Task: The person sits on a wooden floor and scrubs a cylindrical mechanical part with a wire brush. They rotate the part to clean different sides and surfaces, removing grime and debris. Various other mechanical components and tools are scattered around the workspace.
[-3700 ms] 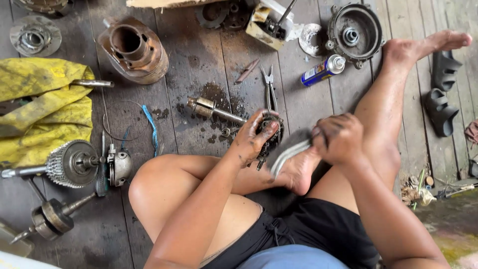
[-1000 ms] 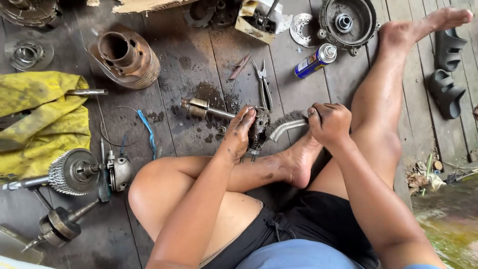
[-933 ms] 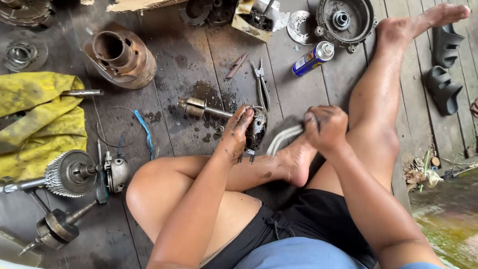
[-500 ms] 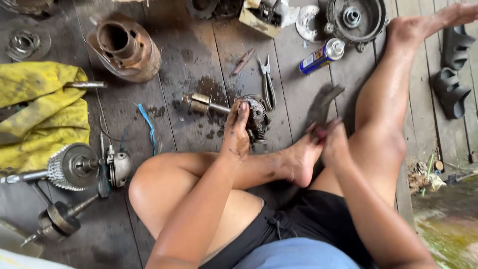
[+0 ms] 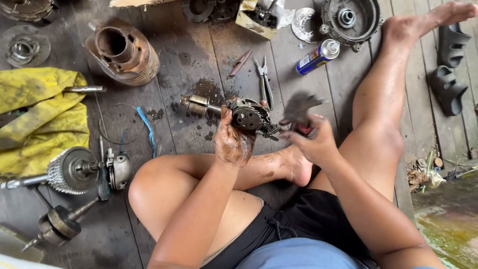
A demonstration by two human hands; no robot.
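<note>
On the dark plank floor (image 5: 164, 134), between the person's bent legs, the left hand (image 5: 233, 142) grips a greasy round engine part (image 5: 249, 118) that has a shaft running out toward a brass-coloured end (image 5: 195, 104). The left fingers wrap around the part's near side and hold it just above the oily patch on the boards. The right hand (image 5: 312, 142) is closed around the red handle of a tool (image 5: 298, 107), blurred in mid-swing just beside the part; its head looks like a hammer or mallet, but the blur leaves that uncertain.

The main risk, as I judge it, is to the left thumb and fingertips: they sit right at the rim of the part, so a stroke that lands off-centre could catch them. Both hands and the part are smeared with oil, so the part may twist or slip out of the grip under a blow, and the handle may slide in the right palm. The part has no firm support under it, so a hit could drive it down toward the bare foot (image 5: 296, 167) tucked just below. Pliers (image 5: 264, 82) and a spray can (image 5: 317, 56) lie near and could be knocked if the part skids away.
</note>
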